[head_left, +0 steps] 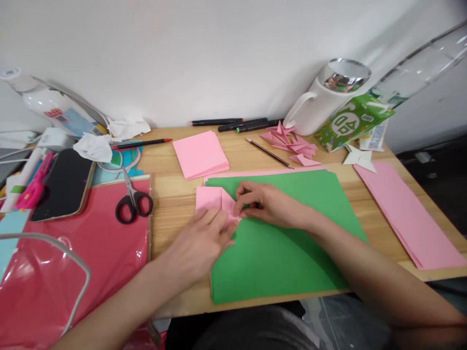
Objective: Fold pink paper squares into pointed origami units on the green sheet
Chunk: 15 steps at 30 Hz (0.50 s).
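A small pink sheet of paper (208, 198) lies partly on a stack of green paper (292, 253) and partly on the wooden table. One of its corners is folded inward, and a crease runs down its middle. My left hand (207, 238) presses on the lower part of the pink sheet with the fingers lying over it. At the sheet's right edge, my right hand (260, 204) pinches the folded corner between thumb and fingers. Both hands cover much of the lower fold.
Behind are a pink square stack (200, 154), a pencil (270, 153), markers (217, 122) and folded pink pieces (292, 143). Scissors (133, 199) lie left on a red packet (91, 257). At right stand a white mug (317, 107) and pink strips (408, 214).
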Each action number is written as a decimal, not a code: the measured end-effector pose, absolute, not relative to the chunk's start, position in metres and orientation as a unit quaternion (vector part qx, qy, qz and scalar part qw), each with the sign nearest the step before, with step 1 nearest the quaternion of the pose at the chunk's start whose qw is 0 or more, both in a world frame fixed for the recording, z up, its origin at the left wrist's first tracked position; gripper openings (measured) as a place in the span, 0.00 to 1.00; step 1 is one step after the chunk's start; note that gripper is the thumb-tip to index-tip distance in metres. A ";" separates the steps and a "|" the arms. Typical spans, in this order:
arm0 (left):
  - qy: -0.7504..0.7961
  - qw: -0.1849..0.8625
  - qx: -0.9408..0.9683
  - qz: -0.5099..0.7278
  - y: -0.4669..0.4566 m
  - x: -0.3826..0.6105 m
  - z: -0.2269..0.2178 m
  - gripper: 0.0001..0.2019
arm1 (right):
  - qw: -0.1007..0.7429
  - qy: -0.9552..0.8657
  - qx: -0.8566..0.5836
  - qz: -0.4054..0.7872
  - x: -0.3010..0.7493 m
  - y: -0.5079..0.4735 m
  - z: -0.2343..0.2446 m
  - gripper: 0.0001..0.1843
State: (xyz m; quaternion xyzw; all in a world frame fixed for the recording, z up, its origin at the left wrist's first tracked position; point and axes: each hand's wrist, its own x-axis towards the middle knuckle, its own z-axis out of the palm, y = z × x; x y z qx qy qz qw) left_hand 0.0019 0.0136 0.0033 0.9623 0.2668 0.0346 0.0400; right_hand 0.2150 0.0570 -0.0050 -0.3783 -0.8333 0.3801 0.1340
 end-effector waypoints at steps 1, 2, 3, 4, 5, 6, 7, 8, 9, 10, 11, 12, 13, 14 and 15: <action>0.264 0.068 0.961 0.048 0.018 -0.001 0.003 0.14 | 0.130 -0.837 -0.376 0.377 0.215 0.057 -0.005 0.08; 0.264 0.090 0.959 0.050 0.022 -0.003 0.004 0.14 | 0.125 -0.839 -0.374 0.375 0.216 0.057 -0.004 0.08; 0.254 0.101 0.961 0.049 0.025 -0.005 0.004 0.15 | 0.121 -0.841 -0.372 0.374 0.216 0.057 -0.003 0.08; 0.242 0.103 0.964 0.048 0.028 -0.007 0.005 0.15 | 0.117 -0.841 -0.373 0.373 0.216 0.056 -0.003 0.09; 0.229 0.106 0.967 0.044 0.030 -0.008 0.005 0.16 | 0.113 -0.842 -0.373 0.374 0.216 0.056 -0.002 0.09; 0.217 0.107 0.969 0.043 0.032 -0.008 0.006 0.17 | 0.110 -0.841 -0.375 0.374 0.216 0.055 -0.002 0.09; 0.209 0.105 0.971 0.045 0.033 -0.008 0.006 0.18 | 0.110 -0.841 -0.377 0.373 0.216 0.054 -0.002 0.09; 0.206 0.104 0.972 0.045 0.034 -0.008 0.006 0.18 | 0.111 -0.840 -0.382 0.370 0.215 0.053 -0.003 0.08; 0.204 0.100 0.973 0.046 0.034 -0.008 0.005 0.18 | 0.114 -0.839 -0.387 0.365 0.215 0.052 -0.003 0.07; 0.204 0.096 0.973 0.046 0.034 -0.008 0.005 0.18 | 0.117 -0.838 -0.394 0.358 0.214 0.051 -0.004 0.06; 0.204 0.094 0.973 0.047 0.034 -0.007 0.004 0.18 | 0.120 -0.838 -0.401 0.350 0.213 0.050 -0.005 0.05; 0.205 0.095 0.973 0.051 0.034 -0.006 0.004 0.18 | 0.122 -0.838 -0.407 0.342 0.212 0.050 -0.005 0.05; 0.208 0.101 0.971 0.057 0.035 -0.006 0.004 0.18 | 0.122 -0.838 -0.412 0.335 0.212 0.049 -0.005 0.05; 0.213 0.114 0.968 0.065 0.035 -0.006 0.003 0.17 | 0.122 -0.839 -0.414 0.331 0.211 0.048 -0.005 0.05; 0.218 0.131 0.964 0.075 0.036 -0.005 0.003 0.16 | 0.121 -0.839 -0.415 0.330 0.210 0.047 -0.005 0.05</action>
